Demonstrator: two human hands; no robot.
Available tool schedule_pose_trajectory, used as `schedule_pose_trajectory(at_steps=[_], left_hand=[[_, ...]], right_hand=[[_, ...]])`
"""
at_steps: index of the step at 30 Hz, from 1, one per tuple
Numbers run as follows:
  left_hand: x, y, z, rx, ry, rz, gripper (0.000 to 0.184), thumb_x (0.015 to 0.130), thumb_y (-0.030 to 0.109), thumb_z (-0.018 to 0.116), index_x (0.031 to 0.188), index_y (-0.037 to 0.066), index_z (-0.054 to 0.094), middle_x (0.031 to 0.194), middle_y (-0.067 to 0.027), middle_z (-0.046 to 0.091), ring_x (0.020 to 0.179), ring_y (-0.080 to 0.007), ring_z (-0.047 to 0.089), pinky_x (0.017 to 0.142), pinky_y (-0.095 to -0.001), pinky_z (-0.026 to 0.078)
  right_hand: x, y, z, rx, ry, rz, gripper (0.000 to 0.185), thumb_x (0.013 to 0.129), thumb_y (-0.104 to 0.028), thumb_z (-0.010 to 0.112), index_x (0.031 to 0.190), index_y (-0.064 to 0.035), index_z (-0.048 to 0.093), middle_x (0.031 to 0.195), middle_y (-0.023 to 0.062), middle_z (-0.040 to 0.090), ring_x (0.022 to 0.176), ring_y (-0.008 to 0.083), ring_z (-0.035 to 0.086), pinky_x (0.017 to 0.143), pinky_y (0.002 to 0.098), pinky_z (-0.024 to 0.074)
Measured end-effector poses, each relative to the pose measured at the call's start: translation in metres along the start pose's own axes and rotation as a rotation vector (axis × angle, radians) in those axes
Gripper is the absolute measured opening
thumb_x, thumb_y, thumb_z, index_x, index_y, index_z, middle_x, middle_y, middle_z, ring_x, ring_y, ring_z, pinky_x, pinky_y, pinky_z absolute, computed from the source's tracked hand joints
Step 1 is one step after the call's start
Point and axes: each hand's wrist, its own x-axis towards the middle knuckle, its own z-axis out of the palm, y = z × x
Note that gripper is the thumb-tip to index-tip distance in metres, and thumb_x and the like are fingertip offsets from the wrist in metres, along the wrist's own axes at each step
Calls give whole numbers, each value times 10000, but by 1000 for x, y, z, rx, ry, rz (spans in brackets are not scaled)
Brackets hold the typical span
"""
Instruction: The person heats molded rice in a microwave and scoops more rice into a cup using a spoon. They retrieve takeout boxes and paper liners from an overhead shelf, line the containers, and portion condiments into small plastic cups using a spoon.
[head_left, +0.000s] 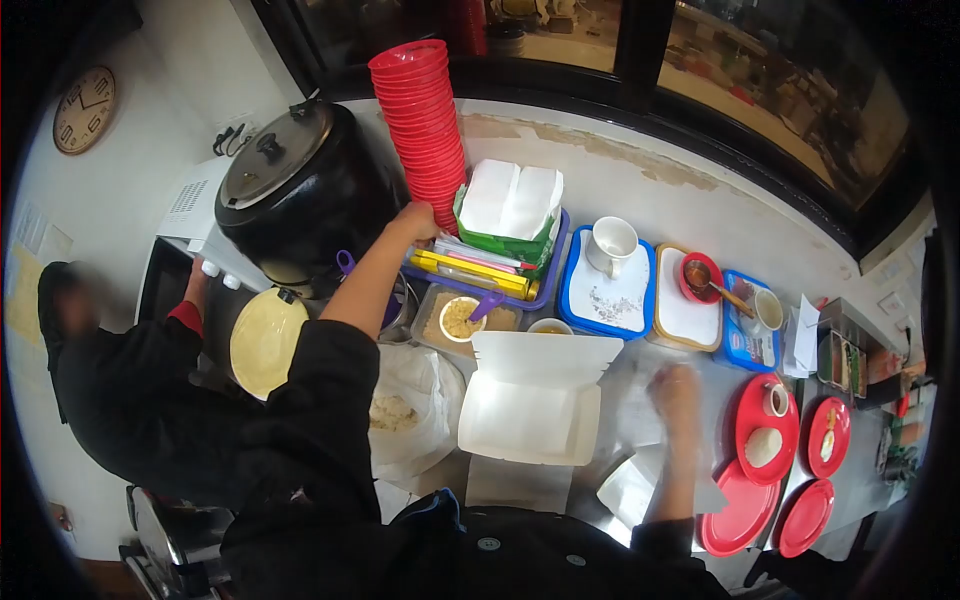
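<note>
My left hand (pixel 418 224) reaches to the blue tray (pixel 556 262) at the foot of a tall stack of red bowls (pixel 418 125). Long packets and a yellow box (pixel 470 270) lie in that tray beside it; its fingertips are hidden. Smeared by motion, my right hand (pixel 677 390) is over the metal counter, and its fingers cannot be made out. Between my arms stands a white takeout box (pixel 530 412) with its lid up, its inside bare. Near my right forearm lies a folded white carton (pixel 632 490).
A black cooker (pixel 290 190) stands behind my left arm, with another person (pixel 140 400) at far left. A bag of rice (pixel 395 412) sits left of the box. Red plates (pixel 742 515) are at right; a white mug (pixel 612 245) rests on a blue-rimmed container (pixel 575 312).
</note>
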Motion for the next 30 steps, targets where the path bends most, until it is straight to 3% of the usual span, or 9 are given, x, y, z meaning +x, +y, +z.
schedule_pose_trajectory(at_steps=[4, 7, 11, 16, 18, 20, 25, 27, 30], left_hand=[[16, 3, 9, -31, -59, -175, 448, 658, 392, 805, 820, -8, 683, 764, -140, 672, 603, -209, 644, 551, -332, 510], [11, 4, 12, -28, 15, -152, 480, 642, 409, 813, 860, 2, 684, 784, -130, 676, 607, -198, 646, 555, -326, 518], [6, -2, 4, -245, -173, -119, 471, 665, 379, 789, 908, -8, 678, 845, -137, 682, 655, -206, 666, 572, -324, 544], [-44, -24, -42, -537, 11, -33, 435, 741, 318, 714, 993, -27, 636, 867, -163, 662, 680, -229, 666, 595, -319, 569], [-94, -14, -58, -840, 71, 88, 420, 809, 212, 640, 1168, 11, 555, 1005, -112, 625, 810, -202, 649, 705, -313, 562], [-137, 4, -56, -1107, 46, 349, 377, 825, 111, 604, 1185, 14, 552, 1044, -101, 616, 904, -192, 633, 737, -305, 563], [-213, 67, -21, -1228, -268, 788, 468, 816, 26, 630, 1267, 7, 507, 1127, -89, 564, 951, -154, 608, 808, -257, 527], [-225, 82, -7, -1283, -272, 856, 521, 781, 17, 690, 1268, 3, 505, 1132, -89, 573, 935, -129, 605, 793, -246, 518], [-225, 87, 4, -1202, -201, 831, 550, 746, 23, 740, 1250, 3, 523, 1115, -79, 590, 942, -110, 596, 776, -239, 515]], right_hand=[[-2, 9, 63, 22, -37, -124, 99, 747, -89, 529, 750, -16, 596, 776, 238, 577, 744, 420, 553, 668, 471, 452], [-11, 2, 79, 120, 108, -175, 106, 750, -111, 547, 753, -11, 579, 807, 231, 583, 766, 420, 556, 681, 487, 445], [-14, -7, 47, 171, -67, -144, 170, 738, -168, 639, 772, -12, 581, 828, 219, 589, 771, 417, 558, 693, 483, 443], [-17, -34, -31, 89, -77, -31, 219, 711, -174, 702, 828, -12, 611, 828, 208, 601, 811, 392, 585, 719, 446, 461], [-18, -53, -58, 172, 116, -53, 258, 746, -194, 698, 917, -12, 635, 848, 197, 621, 842, 364, 601, 742, 423, 471], [-17, -81, -70, 293, 537, -369, 231, 786, -147, 679, 980, -26, 646, 880, 169, 634, 837, 328, 606, 736, 403, 481], [-25, -173, -106, 785, 414, -647, 186, 761, -17, 691, 941, -38, 653, 863, 113, 614, 803, 268, 595, 714, 339, 485], [-24, -180, -102, 810, 388, -811, 160, 747, -44, 715, 894, -28, 653, 844, 108, 611, 785, 267, 594, 700, 332, 475], [-28, -178, -97, 780, 335, -759, 128, 746, -40, 715, 853, -19, 648, 837, 113, 609, 782, 268, 594, 685, 332, 470]])
